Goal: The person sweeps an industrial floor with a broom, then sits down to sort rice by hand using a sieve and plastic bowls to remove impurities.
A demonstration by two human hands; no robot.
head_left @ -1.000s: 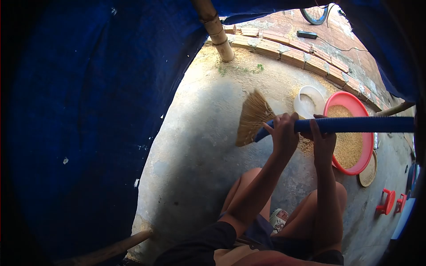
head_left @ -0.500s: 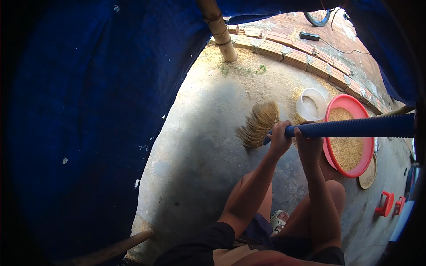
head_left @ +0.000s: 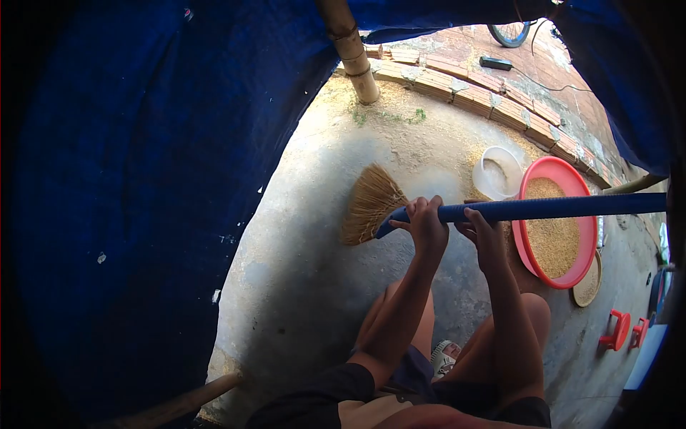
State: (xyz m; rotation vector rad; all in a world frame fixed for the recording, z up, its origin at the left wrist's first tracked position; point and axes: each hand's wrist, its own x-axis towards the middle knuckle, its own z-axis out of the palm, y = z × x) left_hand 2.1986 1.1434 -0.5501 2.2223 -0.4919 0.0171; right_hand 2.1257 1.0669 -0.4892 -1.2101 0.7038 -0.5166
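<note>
1. Gripping the broom with both hands, seen from the head camera: left hand curled fully shut round the blue ribbed handle just behind the straw head, right hand wrapped shut round the same handle a little further along.
2. Held nearly level over the concrete floor, straw head pointing toward the blue tarpaulin, long handle end running off the right edge above the red basin.
3. Standing over bare knees, with a sandalled foot showing between them.
4. Likely trouble: basin full of grain sitting directly under the handle and just beside the right hand; a low or wide swing could clip its rim and tip or scatter the grain.
5. Same hazard for the white plastic container, near the basin and the bristles, light enough to knock over.
6. Another risk: loose husks near the brick edging flicked back into the basin by a hard stroke.
7. Open room: bare concrete to the left of and below the bristles, up to the tarpaulin.
8. Tight edges: bamboo pole above, the brick edging behind it, and two small red stools at the lower right, well apart from the hands.
</note>
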